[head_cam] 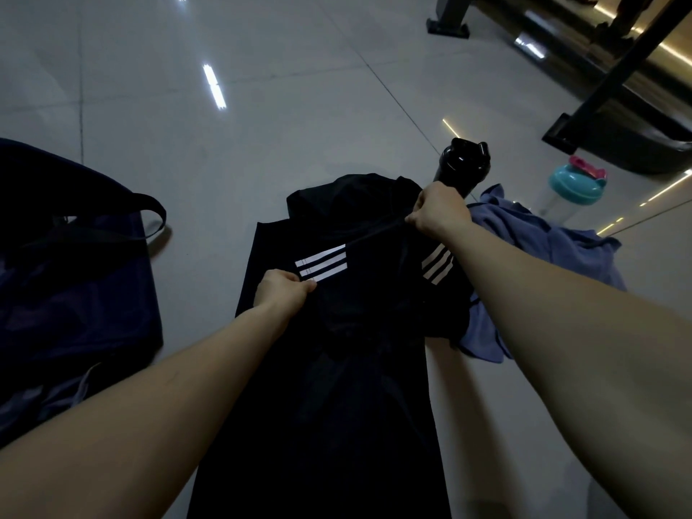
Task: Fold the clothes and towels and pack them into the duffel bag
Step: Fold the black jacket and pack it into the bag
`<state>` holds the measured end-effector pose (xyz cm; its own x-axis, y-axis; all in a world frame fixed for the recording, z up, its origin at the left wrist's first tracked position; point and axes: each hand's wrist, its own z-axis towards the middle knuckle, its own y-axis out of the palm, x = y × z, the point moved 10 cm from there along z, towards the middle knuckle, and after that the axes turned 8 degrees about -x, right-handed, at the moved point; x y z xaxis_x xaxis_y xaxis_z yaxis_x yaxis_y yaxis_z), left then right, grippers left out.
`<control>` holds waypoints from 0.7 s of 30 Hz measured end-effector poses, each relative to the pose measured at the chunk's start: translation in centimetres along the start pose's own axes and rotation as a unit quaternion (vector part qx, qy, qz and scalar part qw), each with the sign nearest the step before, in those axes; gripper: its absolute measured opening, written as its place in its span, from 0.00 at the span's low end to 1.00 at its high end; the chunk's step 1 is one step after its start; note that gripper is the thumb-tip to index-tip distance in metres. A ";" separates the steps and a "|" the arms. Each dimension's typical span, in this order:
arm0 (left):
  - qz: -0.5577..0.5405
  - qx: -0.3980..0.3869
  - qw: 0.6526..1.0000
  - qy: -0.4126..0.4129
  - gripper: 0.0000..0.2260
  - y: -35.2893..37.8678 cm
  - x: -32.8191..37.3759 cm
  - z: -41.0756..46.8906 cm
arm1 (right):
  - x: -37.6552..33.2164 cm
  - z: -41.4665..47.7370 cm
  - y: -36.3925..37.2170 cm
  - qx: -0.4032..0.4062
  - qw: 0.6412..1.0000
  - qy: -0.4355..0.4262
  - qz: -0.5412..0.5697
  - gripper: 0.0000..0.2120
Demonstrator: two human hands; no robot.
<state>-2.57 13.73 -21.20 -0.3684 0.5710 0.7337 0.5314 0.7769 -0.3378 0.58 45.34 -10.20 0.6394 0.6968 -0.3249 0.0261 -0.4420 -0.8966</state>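
I see a glossy pale tiled floor (262, 106) with light streaks reflecting off it. Lying on it — a black garment (337, 368) with 3 white stripes at centre, a dark navy duffel bag (75, 294) at left, a crumpled blue cloth (543, 249) at right. A black bottle (462, 162) and a teal-lidded shaker (569, 189) stand beyond — dark metal frame feet (447, 28) farther back.

A black garment (359, 331) with white triple stripes lay flat on the floor. A navy duffel bag (75, 294) sat left; blue cloth (554, 249) lay crumpled right.
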 end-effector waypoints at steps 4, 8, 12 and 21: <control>-0.027 -0.015 0.999 -0.023 0.10 0.6 -0.6 1.3 | 0.3 -0.1 0.4 0.033 0.999 -0.004 -0.010 0.03; -0.061 -0.045 0.996 -0.043 0.09 1.4 -1.5 1.6 | 1.3 -0.3 1.2 0.043 0.999 0.003 0.002 0.05; -0.030 -0.054 0.998 -0.031 0.10 1.5 -2.7 0.6 | 1.6 -1.8 1.3 0.019 0.999 -0.030 0.040 0.08; 0.122 -0.191 0.973 0.036 0.10 6.7 -3.9 -9.5 | 5.1 -18.1 7.2 -0.113 0.992 -0.047 -0.019 0.08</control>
<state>9.70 14.21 -20.70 -0.1491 0.6950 0.7034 0.8457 0.4583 -0.2736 17.92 35.45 -12.85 0.5613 0.7596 -0.3286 0.2276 -0.5234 -0.8212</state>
